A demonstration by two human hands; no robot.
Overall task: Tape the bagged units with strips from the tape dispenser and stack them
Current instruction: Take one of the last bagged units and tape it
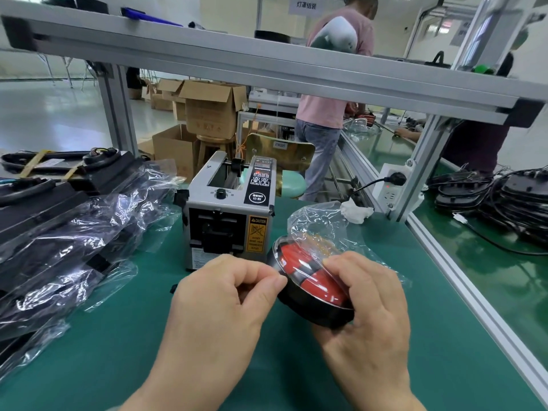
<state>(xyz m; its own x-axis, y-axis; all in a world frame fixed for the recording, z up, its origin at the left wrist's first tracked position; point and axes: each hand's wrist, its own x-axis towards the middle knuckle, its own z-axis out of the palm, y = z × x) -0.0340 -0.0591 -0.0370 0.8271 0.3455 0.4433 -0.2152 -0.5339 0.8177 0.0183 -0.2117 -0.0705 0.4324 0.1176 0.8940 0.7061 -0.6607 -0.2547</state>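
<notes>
Two hands of mine are on one bagged unit [311,281], held just above the green tabletop [133,360], in front of the tape dispenser [228,221] and a little to its right. My left hand [219,304] has its fingers [268,281] pressed together, thumb against forefinger, pinching the clear film at the unit's near rim; whether a strip of tape is between them I cannot tell. My right hand [376,310] curls its fingers [344,264] round the unit's right side and underside, clamped on it.

The dispenser stands upright straight ahead, its outlet facing me and nothing between it and my hands. To my left a stack of bagged units [62,232] crowds the tabletop right up to the dispenser's side, loose film spilling toward me. A crumpled white tissue [355,211] lies behind the unit, near a white socket [391,188] with a black plug in it. An aluminium rail [462,280] runs along my right; beyond it sits a pile of black parts with cables [504,203]. A frame beam [267,66] crosses overhead.

The clear bag holds a round unit, black casing with a red face, tilted toward me; the bag's loose end stands up behind it. The stacked bags hold black units. Past the bench, open cardboard boxes [207,111] sit on the floor, contents hidden, and a person in a pink shirt [329,105] stands facing away.
</notes>
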